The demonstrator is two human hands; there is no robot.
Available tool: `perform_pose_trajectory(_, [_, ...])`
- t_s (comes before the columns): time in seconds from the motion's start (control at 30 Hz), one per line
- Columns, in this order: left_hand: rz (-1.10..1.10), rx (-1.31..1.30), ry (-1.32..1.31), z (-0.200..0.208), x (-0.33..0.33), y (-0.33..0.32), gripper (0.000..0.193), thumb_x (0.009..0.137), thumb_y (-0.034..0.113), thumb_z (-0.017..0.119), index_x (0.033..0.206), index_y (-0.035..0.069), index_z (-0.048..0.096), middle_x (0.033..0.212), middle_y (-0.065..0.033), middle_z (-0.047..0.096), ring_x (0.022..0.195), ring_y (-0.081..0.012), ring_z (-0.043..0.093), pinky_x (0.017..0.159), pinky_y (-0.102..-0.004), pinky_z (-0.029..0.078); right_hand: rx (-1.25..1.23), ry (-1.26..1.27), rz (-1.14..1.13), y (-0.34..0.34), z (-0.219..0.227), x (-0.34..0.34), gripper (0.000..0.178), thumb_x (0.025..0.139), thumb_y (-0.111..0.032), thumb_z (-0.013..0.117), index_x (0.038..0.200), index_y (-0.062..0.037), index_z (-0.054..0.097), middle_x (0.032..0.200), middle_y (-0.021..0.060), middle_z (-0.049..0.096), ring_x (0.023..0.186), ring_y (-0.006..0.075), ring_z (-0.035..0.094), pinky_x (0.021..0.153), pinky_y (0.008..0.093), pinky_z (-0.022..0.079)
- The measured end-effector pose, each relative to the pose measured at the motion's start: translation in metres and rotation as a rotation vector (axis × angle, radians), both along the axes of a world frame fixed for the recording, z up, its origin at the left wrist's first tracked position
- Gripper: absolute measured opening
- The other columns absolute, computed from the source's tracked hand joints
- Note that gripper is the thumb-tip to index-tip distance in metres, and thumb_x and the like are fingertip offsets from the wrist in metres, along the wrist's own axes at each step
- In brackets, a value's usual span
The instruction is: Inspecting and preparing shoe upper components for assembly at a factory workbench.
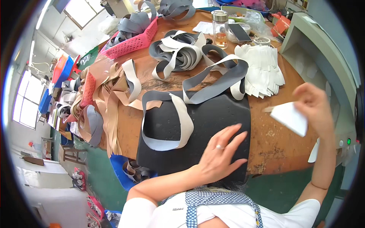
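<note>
My left hand (222, 154), a ring on one finger, hovers over or rests on the black mat (167, 161) with its fingers spread and nothing in it. To the right, above the wooden table, my right hand (313, 106) pinches a flat white piece (291, 121) that looks like paper or thin cloth; motion blurs it slightly. On the mat lies a curled grey-and-white strip (185, 121). A longer grey strip (218, 83) loops behind it. Beyond the mat's right corner sits a fanned stack of white pieces (262, 72).
A coil of strips (180, 53) lies farther back, with tan strips (112, 95) at left. Behind stand a pink basket (133, 40) of grey strips, a glass bottle (220, 30) and a phone (239, 32). A grey-green machine (323, 49) borders the table's right side.
</note>
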State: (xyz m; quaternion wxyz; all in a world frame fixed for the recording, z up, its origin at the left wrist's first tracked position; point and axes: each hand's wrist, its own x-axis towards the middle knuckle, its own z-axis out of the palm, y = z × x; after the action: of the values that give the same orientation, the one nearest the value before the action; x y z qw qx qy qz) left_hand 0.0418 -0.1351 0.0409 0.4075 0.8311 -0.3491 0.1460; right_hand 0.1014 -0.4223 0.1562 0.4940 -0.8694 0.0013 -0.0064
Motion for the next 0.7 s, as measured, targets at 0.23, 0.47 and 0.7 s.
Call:
perform_pose_trajectory(0.23, [0.124, -0.189, -0.190, 0.031, -0.005, 0.001, 0.052, 0.061, -0.010, 0.068, 0.111, 0.001, 0.064, 0.096, -0.0125, 0.067, 0.082, -0.0306, 0.068, 0.071, -0.0371, 0.055, 0.188, 0.144, 0.139, 0.102, 0.000, -0.051, 0.013, 0.090, -0.001, 0.066, 0.103, 0.0014, 0.063, 0.076, 0.0046, 0.069, 0.066, 0.0065, 0.063, 0.057, 0.0198, 0.048])
perform_pose_trajectory(0.47, [0.153, -0.481, 0.632, 0.022, -0.024, 0.058, 0.017, 0.090, 0.009, 0.072, 0.100, -0.001, 0.061, 0.078, -0.0145, 0.066, 0.064, -0.0230, 0.067, 0.060, -0.0295, 0.051, 0.377, -0.264, 0.199, 0.145, -0.075, -0.094, 0.039, 0.099, -0.037, 0.064, 0.099, 0.0011, 0.065, 0.084, 0.0072, 0.069, 0.073, 0.0113, 0.063, 0.066, 0.0235, 0.049])
perform_pose_trajectory(0.7, [0.238, -0.557, 0.444, 0.005, -0.039, 0.056, 0.021, 0.090, 0.001, 0.071, 0.110, -0.003, 0.068, 0.092, -0.0100, 0.074, 0.080, -0.0127, 0.072, 0.067, -0.0256, 0.057, 0.486, 0.142, 0.408, 0.170, -0.103, -0.141, 0.029, 0.096, -0.009, 0.060, 0.072, 0.0043, 0.066, 0.065, 0.0097, 0.068, 0.053, 0.0118, 0.062, 0.048, 0.0228, 0.047])
